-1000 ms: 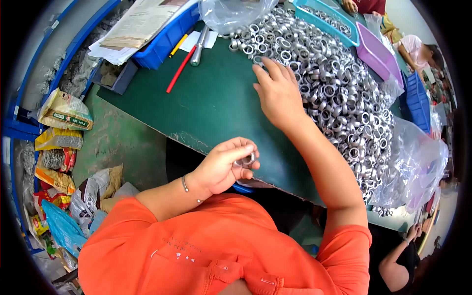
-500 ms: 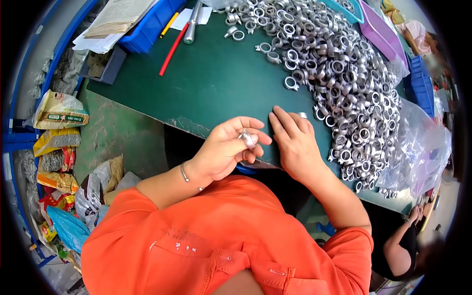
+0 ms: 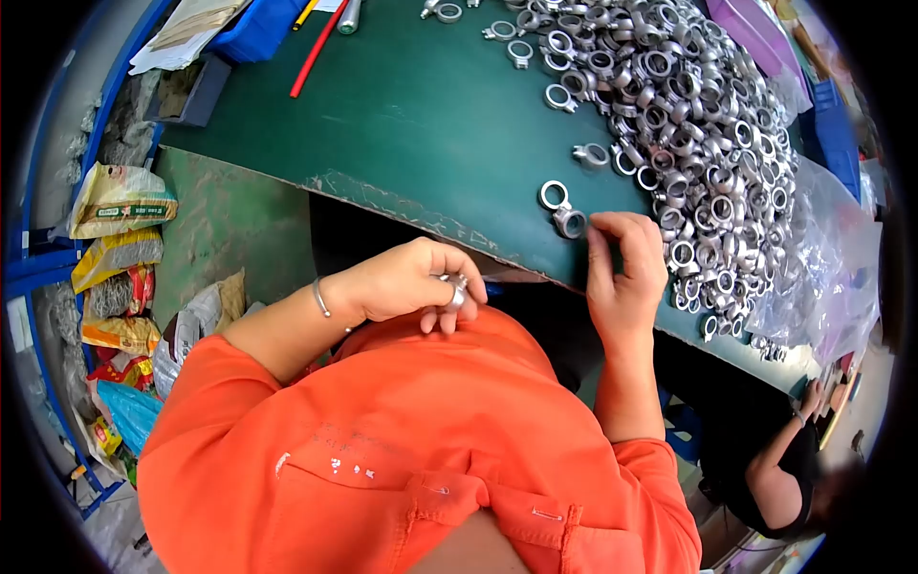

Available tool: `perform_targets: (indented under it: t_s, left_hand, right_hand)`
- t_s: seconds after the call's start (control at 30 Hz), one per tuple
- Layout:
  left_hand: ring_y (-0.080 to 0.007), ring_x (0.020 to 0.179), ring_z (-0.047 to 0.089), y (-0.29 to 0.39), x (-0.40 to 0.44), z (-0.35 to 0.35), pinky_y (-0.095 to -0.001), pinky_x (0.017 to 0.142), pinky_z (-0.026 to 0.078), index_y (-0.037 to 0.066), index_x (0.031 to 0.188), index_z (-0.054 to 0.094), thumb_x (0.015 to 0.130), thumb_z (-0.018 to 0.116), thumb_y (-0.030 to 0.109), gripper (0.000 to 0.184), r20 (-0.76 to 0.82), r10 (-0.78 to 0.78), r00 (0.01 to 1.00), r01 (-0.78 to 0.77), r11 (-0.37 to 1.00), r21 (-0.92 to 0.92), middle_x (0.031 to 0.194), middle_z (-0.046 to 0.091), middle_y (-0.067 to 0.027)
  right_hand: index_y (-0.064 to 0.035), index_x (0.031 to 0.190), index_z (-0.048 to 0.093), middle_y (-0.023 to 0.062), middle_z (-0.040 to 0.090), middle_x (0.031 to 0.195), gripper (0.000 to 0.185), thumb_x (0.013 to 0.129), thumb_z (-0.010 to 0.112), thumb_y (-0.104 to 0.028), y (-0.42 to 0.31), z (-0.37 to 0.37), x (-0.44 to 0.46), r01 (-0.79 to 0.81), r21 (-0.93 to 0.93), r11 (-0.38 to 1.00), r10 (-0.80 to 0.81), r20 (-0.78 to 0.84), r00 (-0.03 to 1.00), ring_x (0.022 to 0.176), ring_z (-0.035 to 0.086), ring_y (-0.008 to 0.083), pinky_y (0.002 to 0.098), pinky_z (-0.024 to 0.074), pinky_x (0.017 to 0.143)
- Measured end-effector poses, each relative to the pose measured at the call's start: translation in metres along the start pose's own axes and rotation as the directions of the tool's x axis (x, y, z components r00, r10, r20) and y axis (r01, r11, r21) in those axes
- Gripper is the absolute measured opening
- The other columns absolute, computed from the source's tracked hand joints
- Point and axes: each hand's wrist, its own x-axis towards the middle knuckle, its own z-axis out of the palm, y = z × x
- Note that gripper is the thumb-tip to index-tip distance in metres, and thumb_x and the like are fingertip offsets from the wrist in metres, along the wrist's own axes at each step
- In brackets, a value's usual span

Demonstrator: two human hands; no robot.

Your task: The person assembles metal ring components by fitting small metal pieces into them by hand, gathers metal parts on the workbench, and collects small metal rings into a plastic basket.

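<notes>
My left hand [image 3: 432,287] is closed around a small shiny metal ring clamp [image 3: 456,291], held low in front of my shirt. Part of that clamp is hidden by the fingers. At the table's near edge my right hand [image 3: 631,273] is curled, thumb and forefinger tips together. Just left of those fingertips lies a grey ring clamp [image 3: 571,224], and another ring clamp [image 3: 554,195] sits against its upper side. Whether anything is pinched in the right fingertips does not show. A large pile of ring clamps [image 3: 688,143] spreads to the right.
The green table [image 3: 411,105] has a worn near edge. A red stick [image 3: 318,50], a blue bin [image 3: 251,33] and a grey box [image 3: 194,91] are at its far left. Clear plastic [image 3: 822,268] lies right of the pile. Another person's arm [image 3: 779,454] is at lower right.
My left hand has drawn back toward my body with its clamp. The right hand has gone from flat on the table to a curled pinch, baring two clamps. The whole view has shifted.
</notes>
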Motion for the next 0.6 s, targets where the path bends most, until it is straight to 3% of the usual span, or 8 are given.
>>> perform_targets:
  t_s: [0.13, 0.3, 0.37, 0.4, 0.43, 0.5, 0.57, 0.6]
  left_hand:
    - [-0.0219, 0.101, 0.056, -0.056, 0.047, -0.011, -0.0336, 0.085, 0.049, -0.001, 0.115, 0.051, 0.085, 0.052, 0.007, 0.031, -0.188, 0.008, 0.982, -0.078, 0.927, -0.368, 0.116, 0.054, -0.0148]
    - [-0.0236, 0.107, 0.054, -0.043, 0.066, -0.018, -0.0356, 0.088, 0.047, 0.002, 0.12, 0.049, 0.085, 0.062, 0.012, 0.039, -0.178, -0.093, 0.98, -0.025, 0.821, -0.57, 0.118, 0.054, -0.0126]
    - [-0.0209, 0.108, 0.053, -0.033, 0.051, -0.001, -0.0336, 0.087, 0.048, 0.0, 0.12, 0.049, 0.083, 0.063, 0.007, 0.04, -0.179, -0.038, 0.983, 0.026, 0.998, -0.065, 0.12, 0.054, -0.0127]
    - [-0.017, 0.098, 0.058, -0.046, 0.054, -0.005, -0.0301, 0.082, 0.049, -0.002, 0.115, 0.053, 0.084, 0.062, 0.008, 0.034, -0.038, 0.095, 0.995, -0.088, 0.984, 0.155, 0.112, 0.058, -0.0113]
    - [-0.0135, 0.085, 0.061, -0.023, 0.038, 0.009, -0.0268, 0.075, 0.051, -0.003, 0.109, 0.057, 0.085, 0.061, 0.008, 0.026, 0.034, 0.007, 0.999, -0.016, 0.957, 0.29, 0.103, 0.062, -0.0102]
    - [-0.0114, 0.077, 0.062, -0.001, 0.021, 0.026, -0.0244, 0.07, 0.052, -0.003, 0.101, 0.06, 0.086, 0.06, 0.006, 0.017, 0.058, 0.113, 0.992, -0.126, 0.915, 0.384, 0.094, 0.064, -0.0092]
    - [-0.0104, 0.077, 0.061, 0.004, 0.018, 0.033, -0.0224, 0.067, 0.051, -0.002, 0.104, 0.055, 0.085, 0.06, -0.001, 0.02, -0.022, 0.355, 0.935, -0.35, 0.929, 0.12, 0.088, 0.059, -0.0068]
    - [-0.0106, 0.078, 0.06, 0.006, 0.018, 0.036, -0.0225, 0.068, 0.051, -0.002, 0.107, 0.053, 0.084, 0.06, -0.002, 0.024, -0.108, 0.473, 0.875, -0.452, 0.875, 0.172, 0.091, 0.058, -0.0073]
  right_hand:
    - [-0.0063, 0.092, 0.06, 0.0079, 0.054, 0.086, 0.023, 0.07, 0.068, -0.006, -0.013, 0.009, 0.013, 0.114, -0.101, 0.988, -0.104, 0.099, 0.99, 0.076, 0.049, 0.0269, 0.0361, 0.0369, 0.066]
    - [-0.0043, 0.104, 0.055, 0.0108, 0.054, 0.099, 0.04, 0.067, 0.069, -0.002, -0.009, 0.006, 0.009, -0.048, -0.032, 0.998, 0.053, 0.197, 0.979, 0.088, 0.051, 0.029, 0.0375, 0.0396, 0.076]
    - [-0.0032, 0.106, 0.055, 0.0124, 0.055, 0.098, 0.041, 0.067, 0.067, 0.003, -0.008, 0.002, 0.006, -0.095, 0.025, 0.995, 0.088, 0.205, 0.975, 0.088, 0.052, 0.0307, 0.0385, 0.0408, 0.078]
    - [-0.0028, 0.107, 0.055, 0.0122, 0.057, 0.095, 0.041, 0.068, 0.067, 0.004, -0.007, 0.003, 0.002, -0.135, 0.073, 0.988, 0.122, 0.158, 0.98, 0.083, 0.054, 0.0285, 0.0361, 0.0432, 0.075]
    - [-0.0024, 0.108, 0.055, 0.0119, 0.058, 0.092, 0.04, 0.069, 0.066, 0.005, -0.005, 0.003, -0.001, -0.171, 0.121, 0.978, 0.158, 0.111, 0.981, 0.079, 0.057, 0.0262, 0.0337, 0.0456, 0.071]
    - [-0.0009, 0.109, 0.056, 0.0107, 0.061, 0.089, 0.04, 0.071, 0.068, 0.005, -0.009, 0.004, -0.009, -0.319, 0.281, 0.905, 0.297, 0.119, 0.948, 0.072, 0.059, 0.0193, 0.027, 0.0484, 0.063]
    - [0.0, 0.106, 0.058, 0.0097, 0.062, 0.09, 0.038, 0.071, 0.071, 0.004, -0.009, 0.009, -0.02, -0.384, 0.602, 0.7, 0.319, 0.217, 0.923, 0.068, 0.06, 0.0144, 0.0224, 0.0483, 0.059]
    - [0.0002, 0.105, 0.059, 0.0111, 0.062, 0.089, 0.037, 0.07, 0.071, 0.005, -0.013, 0.004, -0.019, -0.314, 0.486, 0.815, 0.239, 0.212, 0.948, 0.07, 0.06, 0.0157, 0.0229, 0.0486, 0.061]
